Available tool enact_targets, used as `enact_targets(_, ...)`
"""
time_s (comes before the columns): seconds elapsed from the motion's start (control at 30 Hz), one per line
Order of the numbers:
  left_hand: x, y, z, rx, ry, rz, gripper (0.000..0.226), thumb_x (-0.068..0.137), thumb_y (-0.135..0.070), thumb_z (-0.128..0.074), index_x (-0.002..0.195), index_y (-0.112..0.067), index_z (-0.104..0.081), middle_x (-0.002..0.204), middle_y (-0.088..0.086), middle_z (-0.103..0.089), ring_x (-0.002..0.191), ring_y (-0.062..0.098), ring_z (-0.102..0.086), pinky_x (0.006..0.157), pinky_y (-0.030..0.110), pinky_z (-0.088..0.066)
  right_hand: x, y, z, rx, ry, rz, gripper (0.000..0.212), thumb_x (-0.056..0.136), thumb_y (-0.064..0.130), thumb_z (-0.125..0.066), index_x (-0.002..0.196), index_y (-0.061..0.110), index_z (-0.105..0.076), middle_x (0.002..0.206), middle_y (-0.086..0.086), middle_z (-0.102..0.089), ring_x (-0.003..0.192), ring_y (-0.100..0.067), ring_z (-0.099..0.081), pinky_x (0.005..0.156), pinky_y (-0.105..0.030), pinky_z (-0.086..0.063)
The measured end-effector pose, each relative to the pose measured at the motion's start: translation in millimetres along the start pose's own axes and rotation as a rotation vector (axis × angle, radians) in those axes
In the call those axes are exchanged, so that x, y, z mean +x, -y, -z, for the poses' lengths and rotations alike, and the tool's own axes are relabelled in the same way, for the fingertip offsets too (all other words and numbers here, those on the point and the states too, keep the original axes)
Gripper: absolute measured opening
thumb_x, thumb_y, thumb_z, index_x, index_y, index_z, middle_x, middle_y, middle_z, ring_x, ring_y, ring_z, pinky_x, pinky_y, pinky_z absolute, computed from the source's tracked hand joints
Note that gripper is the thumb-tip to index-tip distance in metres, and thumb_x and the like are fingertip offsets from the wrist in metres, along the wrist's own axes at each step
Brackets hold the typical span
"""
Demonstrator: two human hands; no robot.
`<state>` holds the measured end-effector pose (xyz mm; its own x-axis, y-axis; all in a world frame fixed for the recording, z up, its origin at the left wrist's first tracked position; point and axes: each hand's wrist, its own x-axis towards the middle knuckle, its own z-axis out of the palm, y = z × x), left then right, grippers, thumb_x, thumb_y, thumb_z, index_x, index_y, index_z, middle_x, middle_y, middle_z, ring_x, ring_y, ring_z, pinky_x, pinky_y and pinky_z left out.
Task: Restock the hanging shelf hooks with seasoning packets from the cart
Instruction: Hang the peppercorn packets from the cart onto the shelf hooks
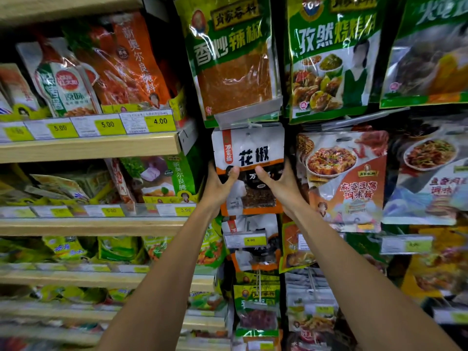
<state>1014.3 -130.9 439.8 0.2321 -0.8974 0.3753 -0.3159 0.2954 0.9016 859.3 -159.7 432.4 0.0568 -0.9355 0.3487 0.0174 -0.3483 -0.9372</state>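
The left hand [219, 184] and the right hand [277, 182] both grasp the seasoning packet [249, 154] at its side edges, thumbs on the front. It is probably light, soft and a little slippery, so the edges are a good hold. The packet is white and orange with a dark window, and hangs just under a clear label holder [247, 116].

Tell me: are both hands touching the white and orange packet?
Touching. The head view shows the left hand and the right hand gripping the white and orange packet, thumbs on its front.
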Motion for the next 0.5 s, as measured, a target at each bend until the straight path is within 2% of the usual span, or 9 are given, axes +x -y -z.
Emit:
enact_targets(0.1,-10.1,1.5,0.9,-0.008,-0.018,0.022,0.074,0.091,-0.038,-0.058,0.150,-0.020,-0.017,0.151,0.001,-0.035,0.136,0.015,-0.034,0.103,0.027,-0.031,-10.5,-0.1,1.6,-0.023,-0.005,0.000,0.081,0.083,0.038,-0.072,0.148,0.024,-0.026,0.149,0.003,-0.039,0.135,-0.010,-0.035,0.103,-0.026,-0.031)
enact_targets(0.2,-15.7,-0.7,2.1,-0.007,-0.025,0.043,0.074,0.090,-0.040,-0.058,0.150,-0.020,-0.019,0.150,0.002,-0.037,0.136,0.017,-0.035,0.103,0.030,-0.033,-16.3,2.7,1.6,-0.036,-0.007,-0.009,0.083,0.082,0.041,-0.071,0.149,0.025,-0.025,0.151,0.005,-0.036,0.138,-0.010,-0.031,0.103,-0.024,-0.028)
enact_targets(0.37,-18.0,-12.6,4.3,0.012,-0.058,0.073,0.069,0.089,-0.038,-0.062,0.146,-0.015,-0.029,0.144,0.004,-0.044,0.132,0.019,-0.042,0.100,0.029,-0.038,-27.3,18.8,1.7,-0.072,-0.031,-0.011,0.081,0.083,0.037,-0.072,0.148,0.018,-0.027,0.148,-0.001,-0.042,0.137,-0.015,-0.037,0.106,-0.028,-0.035)
enact_targets(0.43,-30.9,-15.6,1.8,0.039,-0.124,0.119,0.071,0.089,-0.040,-0.062,0.146,-0.014,-0.031,0.146,0.006,-0.043,0.133,0.022,-0.041,0.104,0.031,-0.037,-43.0,25.3,2.3,-0.172,-0.052,0.058,0.076,0.087,0.033,-0.069,0.148,0.014,-0.028,0.148,-0.004,-0.041,0.137,-0.017,-0.037,0.111,-0.036,-0.035)
enact_targets(0.5,-53.9,-17.1,-5.6,0.176,-0.271,0.061,0.063,0.091,-0.040,-0.059,0.141,-0.011,-0.037,0.142,0.009,-0.044,0.130,0.025,-0.043,0.106,0.038,-0.039,-64.4,28.8,8.8,-0.275,-0.072,0.113,0.067,0.092,0.032,-0.062,0.147,0.013,-0.029,0.149,-0.003,-0.039,0.137,-0.015,-0.036,0.112,-0.033,-0.033)
